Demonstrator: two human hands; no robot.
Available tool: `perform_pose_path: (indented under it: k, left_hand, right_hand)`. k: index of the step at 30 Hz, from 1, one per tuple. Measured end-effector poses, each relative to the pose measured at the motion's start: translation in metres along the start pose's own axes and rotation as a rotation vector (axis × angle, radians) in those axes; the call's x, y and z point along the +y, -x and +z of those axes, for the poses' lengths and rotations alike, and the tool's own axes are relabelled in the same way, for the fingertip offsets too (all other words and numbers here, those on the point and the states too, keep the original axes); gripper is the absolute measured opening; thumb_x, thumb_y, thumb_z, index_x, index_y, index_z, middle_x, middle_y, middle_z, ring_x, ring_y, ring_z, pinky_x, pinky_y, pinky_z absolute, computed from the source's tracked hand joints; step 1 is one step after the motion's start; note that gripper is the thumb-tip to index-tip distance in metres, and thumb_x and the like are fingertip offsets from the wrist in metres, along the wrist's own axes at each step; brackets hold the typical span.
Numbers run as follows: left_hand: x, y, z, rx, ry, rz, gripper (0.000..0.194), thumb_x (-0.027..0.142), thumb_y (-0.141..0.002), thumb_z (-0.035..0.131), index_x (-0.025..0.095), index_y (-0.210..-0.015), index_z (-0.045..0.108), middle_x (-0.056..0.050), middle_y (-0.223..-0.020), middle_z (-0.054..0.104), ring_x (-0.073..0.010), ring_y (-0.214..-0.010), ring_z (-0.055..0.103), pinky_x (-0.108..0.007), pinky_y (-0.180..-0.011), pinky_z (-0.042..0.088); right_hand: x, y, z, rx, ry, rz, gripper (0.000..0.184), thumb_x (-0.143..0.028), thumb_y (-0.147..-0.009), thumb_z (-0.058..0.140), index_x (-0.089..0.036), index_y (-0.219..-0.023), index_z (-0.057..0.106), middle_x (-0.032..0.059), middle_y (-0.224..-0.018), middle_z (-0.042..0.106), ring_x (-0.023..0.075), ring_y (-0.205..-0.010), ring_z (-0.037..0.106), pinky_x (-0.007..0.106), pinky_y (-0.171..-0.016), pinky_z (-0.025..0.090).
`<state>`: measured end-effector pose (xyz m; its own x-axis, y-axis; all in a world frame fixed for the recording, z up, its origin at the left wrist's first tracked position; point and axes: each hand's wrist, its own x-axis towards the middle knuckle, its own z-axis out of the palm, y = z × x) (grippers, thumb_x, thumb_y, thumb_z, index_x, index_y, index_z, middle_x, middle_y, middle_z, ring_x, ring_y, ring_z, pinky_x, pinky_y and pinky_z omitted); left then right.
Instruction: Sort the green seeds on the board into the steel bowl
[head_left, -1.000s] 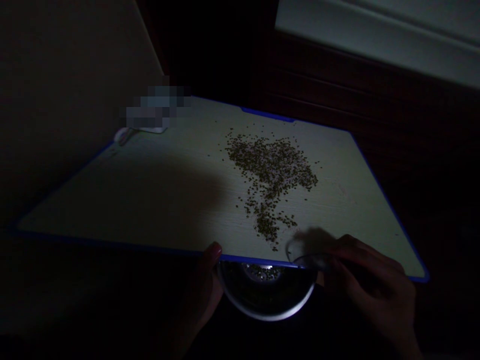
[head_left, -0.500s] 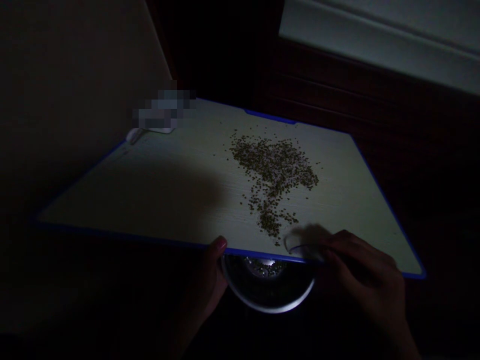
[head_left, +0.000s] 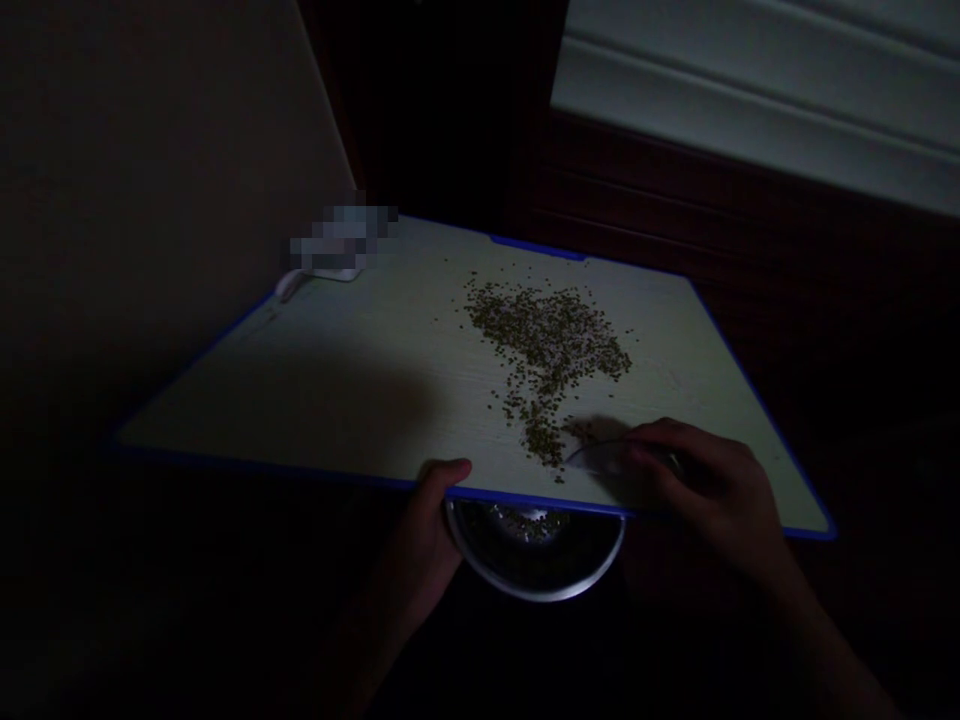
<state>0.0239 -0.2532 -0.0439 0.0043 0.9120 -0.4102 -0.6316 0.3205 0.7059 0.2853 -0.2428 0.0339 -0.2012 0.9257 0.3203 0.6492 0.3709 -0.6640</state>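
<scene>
A white board with a blue rim carries a loose spread of small greenish-brown grains, which narrows to a trail near its front edge. My left hand grips that edge, thumb on top and fingers hidden below. In my right hand is a thin, curved spoon-like tool, its tip at the right side of the trail. Dim light hides its exact shape. Below the front edge sits a round metal bowl, partly covered by the board, with some grains inside.
A pale item, partly pixelated, lies at the board's far left corner. To the left stands a dark wall-like surface. Behind the board are dark reddish panels and a pale slatted surface.
My right hand has moved up and left from the front edge, bringing the tool's tip to the grain trail. My left hand still holds the board. The view has shifted slightly.
</scene>
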Motion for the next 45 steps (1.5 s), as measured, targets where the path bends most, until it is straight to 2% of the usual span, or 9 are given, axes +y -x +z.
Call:
perform_pose_path:
  k: [4,7,17,24,28,32,36,40,45]
  left_hand:
    - [0.000,-0.003,0.013,0.005,0.167,-0.159,0.024,0.031,-0.077,0.070,0.017,-0.096,0.072,-0.006,-0.100,0.077,-0.0303,-0.112,0.064,-0.044,-0.101,0.046]
    - [-0.002,-0.004,0.014,-0.003,0.194,-0.177,0.028,0.029,-0.076,0.071,0.015,-0.100,0.072,-0.006,-0.101,0.077,-0.0302,-0.110,0.065,-0.043,-0.100,0.047]
    - [-0.012,-0.012,-0.004,-0.172,0.189,-0.154,0.029,0.029,-0.082,0.066,0.012,-0.105,0.073,-0.009,-0.104,0.078,-0.0299,-0.114,0.064,-0.042,-0.102,0.045]
    - [-0.019,-0.019,-0.008,-0.192,0.195,-0.096,0.042,0.031,-0.077,0.071,0.012,-0.115,0.070,-0.011,-0.116,0.074,-0.0316,-0.124,0.058,-0.044,-0.107,0.041]
    - [-0.023,-0.021,-0.012,-0.212,0.172,-0.091,0.044,0.032,-0.080,0.068,0.012,-0.119,0.067,-0.012,-0.121,0.073,-0.0314,-0.124,0.058,-0.045,-0.109,0.040]
    - [-0.023,-0.021,-0.014,-0.189,0.152,-0.003,0.044,0.026,-0.084,0.064,0.016,-0.127,0.063,-0.009,-0.120,0.073,-0.0286,-0.126,0.057,-0.044,-0.110,0.038]
    - [-0.023,-0.021,-0.014,-0.235,0.145,-0.039,0.042,0.031,-0.086,0.061,0.013,-0.124,0.065,-0.010,-0.115,0.075,-0.0298,-0.125,0.058,-0.045,-0.110,0.038]
    - [-0.022,-0.022,-0.014,-0.229,0.146,-0.056,0.038,0.031,-0.085,0.061,0.010,-0.116,0.069,-0.012,-0.109,0.077,-0.0314,-0.123,0.059,-0.045,-0.111,0.037]
    - [-0.022,-0.024,-0.015,-0.195,0.133,-0.036,0.034,0.030,-0.083,0.063,0.012,-0.111,0.071,-0.010,-0.112,0.076,-0.0308,-0.123,0.059,-0.045,-0.111,0.038]
  right_hand:
    - [0.008,-0.002,0.002,0.100,-0.060,0.063,0.010,-0.030,-0.089,0.067,-0.028,-0.098,0.070,-0.0024,-0.092,0.074,0.0133,-0.081,0.069,0.021,-0.070,0.054]
    - [0.010,0.007,0.004,0.061,-0.025,0.032,0.012,-0.029,-0.089,0.067,-0.028,-0.100,0.070,-0.0022,-0.092,0.074,0.0131,-0.080,0.069,0.020,-0.068,0.053]
    - [0.011,0.012,0.007,-0.015,0.051,-0.052,0.020,-0.029,-0.091,0.064,-0.029,-0.110,0.069,-0.0007,-0.102,0.075,0.0143,-0.088,0.070,0.024,-0.076,0.054]
    - [0.011,0.014,0.007,-0.057,0.012,-0.062,0.018,-0.029,-0.091,0.064,-0.030,-0.108,0.069,-0.0011,-0.098,0.074,0.0138,-0.083,0.070,0.024,-0.072,0.054]
    - [0.011,0.014,0.007,-0.068,0.012,-0.078,0.020,-0.029,-0.092,0.063,-0.031,-0.110,0.069,0.0005,-0.099,0.074,0.0154,-0.083,0.071,0.025,-0.070,0.055]
    - [0.010,0.013,0.007,-0.025,0.004,-0.107,0.020,-0.030,-0.091,0.063,-0.030,-0.109,0.071,0.0025,-0.099,0.075,0.0176,-0.084,0.071,0.028,-0.071,0.057]
    - [0.005,0.012,0.007,-0.072,-0.041,-0.057,0.019,-0.031,-0.093,0.061,-0.026,-0.109,0.071,0.0041,-0.098,0.074,0.0171,-0.084,0.070,0.028,-0.071,0.056]
    - [0.004,0.010,0.006,-0.123,-0.080,-0.114,0.018,-0.028,-0.092,0.061,-0.024,-0.107,0.071,0.0032,-0.093,0.074,0.0152,-0.080,0.070,0.026,-0.069,0.055]
    - [0.007,0.010,0.007,-0.055,-0.044,-0.156,0.021,-0.025,-0.091,0.062,-0.025,-0.110,0.071,0.0028,-0.095,0.074,0.0149,-0.081,0.070,0.025,-0.070,0.054]
